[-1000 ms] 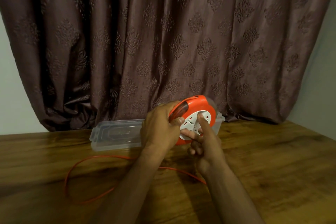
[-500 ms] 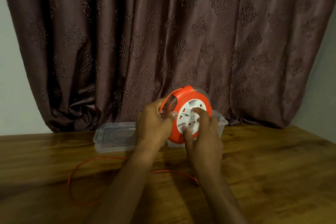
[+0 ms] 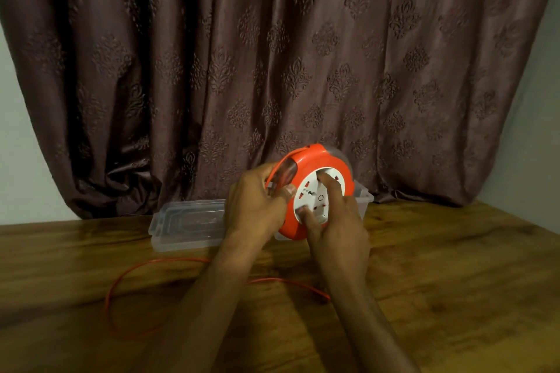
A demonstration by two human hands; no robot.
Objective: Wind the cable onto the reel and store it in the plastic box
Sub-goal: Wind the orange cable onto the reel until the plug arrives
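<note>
- Head view: round orange plastic cable reel (image 3: 315,174), raised above the table, gripped by my left hand (image 3: 254,209); my right hand (image 3: 333,221) presses its white hub.
- Thin orange cable (image 3: 121,288) loops unwound on the wooden table (image 3: 454,281).
- Clear plastic box (image 3: 365,200) waits behind, unfilled; lid (image 3: 185,224) beside it.

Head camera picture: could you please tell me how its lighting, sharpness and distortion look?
Head view: dim, warm light; the brown patterned curtain falls into deep shadow in its folds; the wide lens bows the curtain's edges; the orange round cable reel is fairly sharp, the thin orange cable and near forearms are soft.
</note>
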